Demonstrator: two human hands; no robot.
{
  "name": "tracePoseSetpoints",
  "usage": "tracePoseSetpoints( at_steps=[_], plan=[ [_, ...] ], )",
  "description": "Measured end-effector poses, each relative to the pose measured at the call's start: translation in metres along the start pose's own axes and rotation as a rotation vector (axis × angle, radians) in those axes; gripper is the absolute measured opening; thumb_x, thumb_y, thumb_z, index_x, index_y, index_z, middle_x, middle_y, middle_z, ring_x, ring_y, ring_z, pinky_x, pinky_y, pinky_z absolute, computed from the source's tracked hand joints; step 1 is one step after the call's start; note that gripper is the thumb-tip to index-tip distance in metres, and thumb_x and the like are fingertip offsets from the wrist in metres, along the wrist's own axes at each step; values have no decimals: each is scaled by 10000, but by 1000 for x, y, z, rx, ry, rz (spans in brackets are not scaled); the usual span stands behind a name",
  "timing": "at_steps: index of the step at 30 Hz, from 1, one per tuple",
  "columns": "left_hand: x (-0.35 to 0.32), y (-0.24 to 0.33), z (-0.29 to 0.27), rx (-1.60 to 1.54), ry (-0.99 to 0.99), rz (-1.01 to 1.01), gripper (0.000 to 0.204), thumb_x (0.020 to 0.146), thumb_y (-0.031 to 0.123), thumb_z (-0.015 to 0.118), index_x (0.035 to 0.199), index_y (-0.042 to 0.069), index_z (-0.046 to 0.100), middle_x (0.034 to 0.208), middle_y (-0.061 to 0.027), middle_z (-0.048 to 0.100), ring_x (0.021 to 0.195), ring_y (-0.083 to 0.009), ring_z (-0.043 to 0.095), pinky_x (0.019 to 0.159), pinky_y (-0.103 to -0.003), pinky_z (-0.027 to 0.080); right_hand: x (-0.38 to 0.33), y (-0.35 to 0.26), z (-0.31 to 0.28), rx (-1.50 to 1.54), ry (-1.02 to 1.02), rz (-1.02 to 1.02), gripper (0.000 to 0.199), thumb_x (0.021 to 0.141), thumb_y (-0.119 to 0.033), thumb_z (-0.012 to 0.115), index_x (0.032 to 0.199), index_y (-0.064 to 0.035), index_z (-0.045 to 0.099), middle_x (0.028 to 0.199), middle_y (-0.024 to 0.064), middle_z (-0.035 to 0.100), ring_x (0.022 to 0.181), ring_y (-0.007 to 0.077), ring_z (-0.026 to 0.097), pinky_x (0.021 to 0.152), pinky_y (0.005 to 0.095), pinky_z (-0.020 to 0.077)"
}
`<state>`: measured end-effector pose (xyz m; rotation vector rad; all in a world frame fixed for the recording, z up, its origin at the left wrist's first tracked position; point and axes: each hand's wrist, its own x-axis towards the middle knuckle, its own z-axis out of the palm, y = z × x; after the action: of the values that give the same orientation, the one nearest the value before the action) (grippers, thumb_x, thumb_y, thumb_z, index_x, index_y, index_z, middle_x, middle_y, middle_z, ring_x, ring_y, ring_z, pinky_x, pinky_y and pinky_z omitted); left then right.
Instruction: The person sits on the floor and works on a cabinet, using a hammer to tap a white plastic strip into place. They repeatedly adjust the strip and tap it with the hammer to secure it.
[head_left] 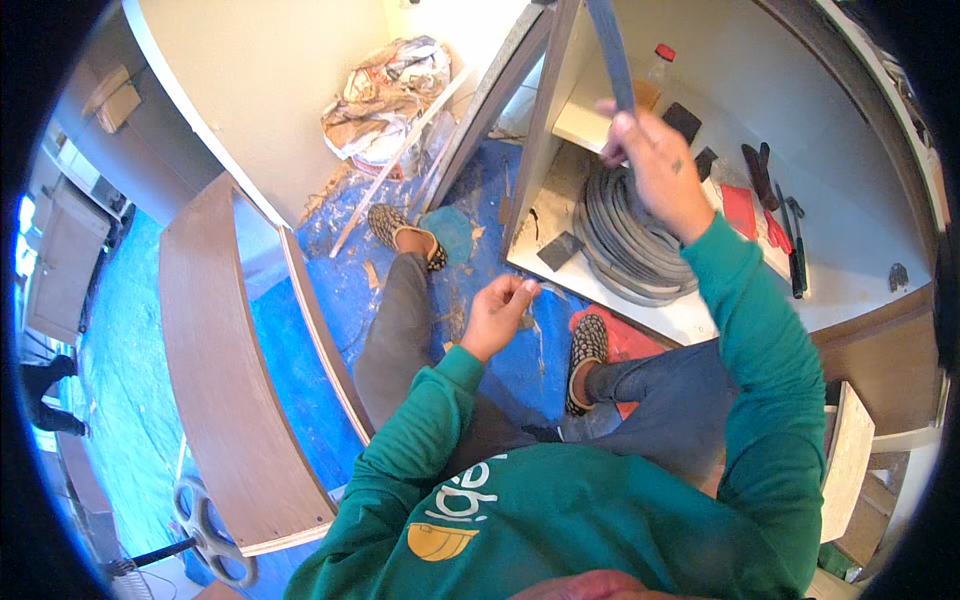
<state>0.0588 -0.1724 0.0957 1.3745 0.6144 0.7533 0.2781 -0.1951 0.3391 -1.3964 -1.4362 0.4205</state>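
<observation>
My right hand (655, 165) is raised in front of the open cabinet, its fingers closed round a grey-blue flat strip (612, 55) that runs up past the picture's top edge. Below that hand, on the cabinet's white floor, lies a coil of grey banding strip (625, 245). My left hand (497, 318) hovers over the blue floor sheet between my legs. Its thumb and fingers are pinched together; anything between them is too small to make out. A small dark flat piece (560, 250) lies beside the coil.
The cabinet (840, 190) also holds a bottle with a red cap (660, 68), dark-handled tools (795, 245) and red-and-white items (738, 210). A brown panel frame (215, 360) stands at left. Crumpled bags (390, 100) and wood strips (400, 160) lie by the wall. Scraps litter the blue sheet (480, 240).
</observation>
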Motion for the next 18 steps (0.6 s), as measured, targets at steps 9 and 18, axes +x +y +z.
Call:
tracePoseSetpoints(
  at_steps=[9,18],
  plan=[
    [27,202,-12,-14,-363,323,449,1074,309,489,1390,4,581,1196,-42,668,1013,-109,587,866,-243,468,-47,-22,43,227,-470,81,395,1075,-368,538,1095,-13,710,1023,33,704,958,112,611,891,311,496],
    [20,221,21,43,-216,446,357,1098,238,471,1252,-35,641,1044,-72,677,996,-132,623,869,-310,503,-66,-15,5,-71,-450,-139,419,1070,-374,535,1080,11,699,951,91,697,902,173,624,836,327,501]
  ],
)
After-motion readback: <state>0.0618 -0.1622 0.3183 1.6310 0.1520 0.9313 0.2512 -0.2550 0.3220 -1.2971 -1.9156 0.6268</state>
